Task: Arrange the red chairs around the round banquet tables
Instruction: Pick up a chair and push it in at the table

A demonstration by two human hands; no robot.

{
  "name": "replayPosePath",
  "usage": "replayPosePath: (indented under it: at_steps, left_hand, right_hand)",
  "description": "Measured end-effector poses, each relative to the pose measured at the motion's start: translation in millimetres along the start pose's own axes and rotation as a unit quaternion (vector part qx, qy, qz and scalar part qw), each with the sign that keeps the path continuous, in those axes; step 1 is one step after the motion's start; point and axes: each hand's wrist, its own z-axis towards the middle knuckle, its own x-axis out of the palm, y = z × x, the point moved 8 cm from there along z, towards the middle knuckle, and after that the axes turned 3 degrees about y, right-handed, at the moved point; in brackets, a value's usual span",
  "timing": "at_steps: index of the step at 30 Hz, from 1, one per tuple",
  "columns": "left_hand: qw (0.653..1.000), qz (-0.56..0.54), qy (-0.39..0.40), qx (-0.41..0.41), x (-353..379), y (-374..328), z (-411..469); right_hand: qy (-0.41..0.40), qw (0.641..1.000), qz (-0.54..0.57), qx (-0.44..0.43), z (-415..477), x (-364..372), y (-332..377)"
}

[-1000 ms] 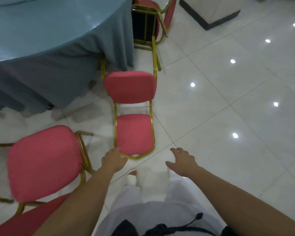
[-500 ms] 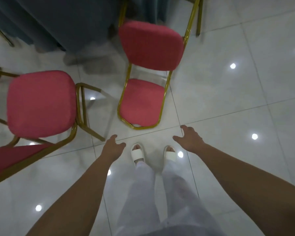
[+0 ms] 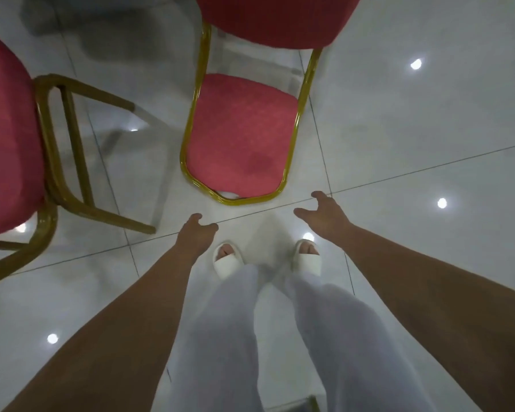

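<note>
Now my left hand (image 3: 195, 236) and right hand (image 3: 324, 214) hover empty, fingers loosely spread, apparently ready to grasp: the red chair (image 3: 238, 138) stands just beyond my fingertips, its gold rail (image 3: 244, 201) near but untouched. A second red chair (image 3: 6, 135) sits out past my left fingers.

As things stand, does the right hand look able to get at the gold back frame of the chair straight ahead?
Probably yes: the right hand, open and empty, hangs just short of the gold back frame, with only bare floor between them.
</note>
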Motion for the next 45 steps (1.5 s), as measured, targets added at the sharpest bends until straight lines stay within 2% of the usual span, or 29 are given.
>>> replayPosePath:
  at_steps: [6,9,12,15,18,21,23,25,27,31,34,38,42,45]
  left_hand:
    - [0.998,-0.052,-0.025,0.004,15.6,-5.5,119.8]
    - [0.996,-0.061,-0.049,0.049,13.1,-24.7,166.2]
    - [0.992,-0.052,-0.066,0.094,4.3,-50.7,207.2]
    - [0.984,-0.07,-0.122,0.107,-11.3,-73.8,261.6]
    - [0.969,-0.077,-0.22,0.087,-30.6,-77.5,304.3]
    - [0.962,-0.152,-0.222,0.041,-33.3,-55.0,339.5]
    - [0.942,-0.277,-0.185,0.046,-32.0,-44.3,350.7]
    - [0.929,-0.333,-0.149,0.053,-30.2,-36.6,350.5]
    - [0.933,-0.33,-0.118,0.082,-28.7,-30.0,346.6]
    - [0.915,-0.384,-0.06,0.105,-26.8,-24.1,345.6]
    - [0.91,-0.402,-0.01,0.096,-21.7,-32.9,353.4]
    - [0.944,-0.323,0.005,0.068,-26.5,-22.5,325.7]
    - [0.957,-0.29,0.031,-0.013,-17.4,14.7,242.9]
    - [0.964,-0.264,0.009,-0.022,-27.9,24.4,157.3]
  right_hand:
    - [-0.018,0.996,0.09,0.01,115.6,47.0,0.7]
    - [-0.031,0.995,0.099,-0.01,161.9,60.4,5.9]
    - [-0.064,0.981,0.18,-0.011,209.2,65.5,14.4]
    - [-0.11,0.958,0.263,0.032,256.1,67.2,17.7]
    - [-0.125,0.937,0.317,0.077,293.0,82.7,7.5]
    - [-0.123,0.91,0.38,0.106,315.3,95.5,-8.2]
    - [-0.077,0.902,0.411,0.102,316.3,98.0,-12.6]
    - [-0.003,0.905,0.414,0.096,307.2,98.1,-14.4]
    - [0.048,0.91,0.399,0.104,300.1,96.7,-21.8]
    - [0.068,0.916,0.384,0.099,308.3,90.6,-22.7]
    - [0.068,0.905,0.412,0.083,313.4,99.4,-10.5]
    - [-0.012,0.909,0.412,0.063,293.6,83.5,-21.4]
    - [-0.045,0.923,0.366,0.107,204.5,43.1,-46.0]
    - [-0.049,0.932,0.329,0.142,117.6,13.0,-53.1]
